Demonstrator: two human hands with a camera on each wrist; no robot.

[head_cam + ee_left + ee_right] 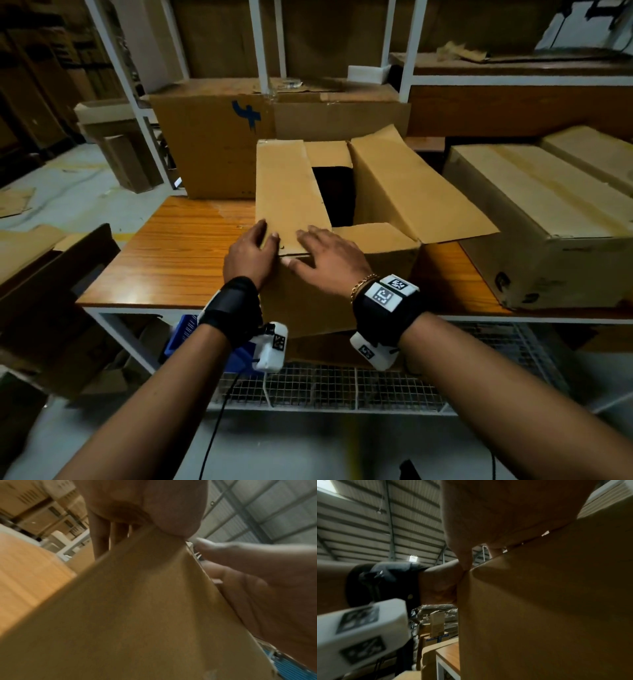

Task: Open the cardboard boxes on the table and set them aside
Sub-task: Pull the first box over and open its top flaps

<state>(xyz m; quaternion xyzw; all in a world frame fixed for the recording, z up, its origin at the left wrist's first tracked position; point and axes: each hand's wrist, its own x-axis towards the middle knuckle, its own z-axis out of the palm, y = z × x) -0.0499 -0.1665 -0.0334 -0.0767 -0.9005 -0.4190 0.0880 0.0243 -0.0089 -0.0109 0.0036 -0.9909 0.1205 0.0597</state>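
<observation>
A brown cardboard box [383, 198] stands at the front edge of the wooden table [178, 257], its near corner hanging over the edge. Its right flap is raised and leans outward. The left flap [291, 185] lies flat over the top, with a dark gap beside it. My left hand [255, 246] grips the flap's near left corner, thumb on top. My right hand [329, 253] lies on the flap's near end with its thumb tucked at the edge below. In the wrist views the box wall [137, 615] [539, 601] fills the frame, with the left hand [145, 507] and right hand [505, 513] over its top edge.
A large box with a blue mark [212, 147] stands behind on the table. A pale box [534, 212] lies at the right. White rack posts [260, 51] rise at the back. A wire shelf [342, 387] and a blue crate [181, 335] sit below the tabletop.
</observation>
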